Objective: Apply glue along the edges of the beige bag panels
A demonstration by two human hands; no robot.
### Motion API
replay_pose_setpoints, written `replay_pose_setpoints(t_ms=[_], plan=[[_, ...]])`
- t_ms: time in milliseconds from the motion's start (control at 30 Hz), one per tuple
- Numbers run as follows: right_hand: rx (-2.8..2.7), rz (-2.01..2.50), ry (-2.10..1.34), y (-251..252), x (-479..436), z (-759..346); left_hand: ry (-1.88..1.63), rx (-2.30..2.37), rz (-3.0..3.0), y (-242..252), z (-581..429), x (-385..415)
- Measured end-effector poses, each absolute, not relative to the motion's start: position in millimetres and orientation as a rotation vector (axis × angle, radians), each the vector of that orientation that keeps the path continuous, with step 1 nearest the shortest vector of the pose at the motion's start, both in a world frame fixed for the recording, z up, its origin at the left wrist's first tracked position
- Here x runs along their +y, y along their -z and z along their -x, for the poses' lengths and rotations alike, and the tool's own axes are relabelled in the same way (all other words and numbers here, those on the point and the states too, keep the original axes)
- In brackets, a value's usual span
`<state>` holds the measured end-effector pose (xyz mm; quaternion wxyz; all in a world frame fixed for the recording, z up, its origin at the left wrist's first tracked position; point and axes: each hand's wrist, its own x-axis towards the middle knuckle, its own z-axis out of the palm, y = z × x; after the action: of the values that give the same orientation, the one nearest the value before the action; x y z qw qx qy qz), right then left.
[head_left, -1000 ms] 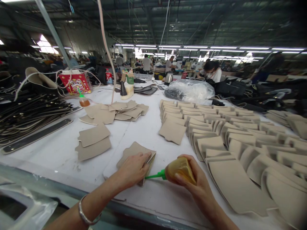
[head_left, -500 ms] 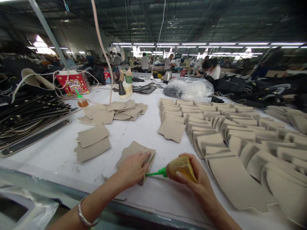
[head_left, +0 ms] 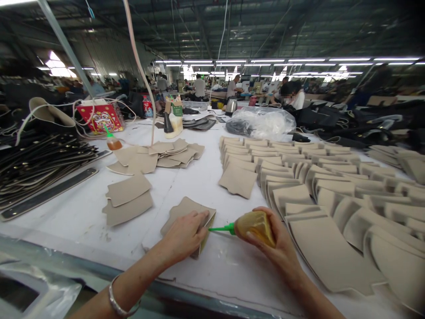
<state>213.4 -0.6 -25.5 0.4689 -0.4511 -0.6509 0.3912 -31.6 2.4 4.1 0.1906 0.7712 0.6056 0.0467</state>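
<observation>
My left hand [head_left: 184,235] lies on a folded beige material piece [head_left: 186,209] near the table's front edge, its fingers pressing the top layer down at the right edge. My right hand [head_left: 272,244] is wrapped round an amber glue bottle [head_left: 255,223] with a green nozzle [head_left: 222,229]. The nozzle tip points left and meets the open edge of the piece, just beside my left fingertips.
Overlapping rows of beige pieces [head_left: 315,186] cover the table's right side. Two pieces [head_left: 128,199] and a fanned pile [head_left: 159,155] lie to the left, with black straps [head_left: 36,164] beyond. A second glue bottle [head_left: 113,141], a red bag [head_left: 99,116] and a plastic-wrapped bundle [head_left: 262,123] stand farther back. People work in the distance.
The bottle and my right hand have moved slightly up and to the right along the piece's edge. My left hand stays pressed on the piece.
</observation>
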Motion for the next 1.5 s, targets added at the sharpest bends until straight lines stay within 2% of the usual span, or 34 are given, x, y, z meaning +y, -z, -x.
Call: replay_pose_setpoints(t_ms=[167,367,567,900,1233,1367,1500], plan=[[-1.653,1.019,-1.143,23,-6,-213,-0.139,1.678,-2.156,-2,33,3],[-1.578,1.099,-0.9,16,9,-211,-0.133,1.678,-2.149,-2,33,4],[-1.659,1.04,-1.022,17,10,-209,-0.13,1.672,-2.169,-1,34,6],[-1.681,1.051,-0.72,15,28,-214,-0.161,1.636,-2.126,1,35,7],[-1.673,1.092,-0.672,19,23,-215,-0.195,1.633,-2.123,2,37,8],[-1.652,1.133,-0.71,19,19,-213,-0.204,1.634,-2.107,2,36,8],[-1.571,1.139,-0.91,18,6,-208,-0.217,1.645,-2.106,3,37,9]])
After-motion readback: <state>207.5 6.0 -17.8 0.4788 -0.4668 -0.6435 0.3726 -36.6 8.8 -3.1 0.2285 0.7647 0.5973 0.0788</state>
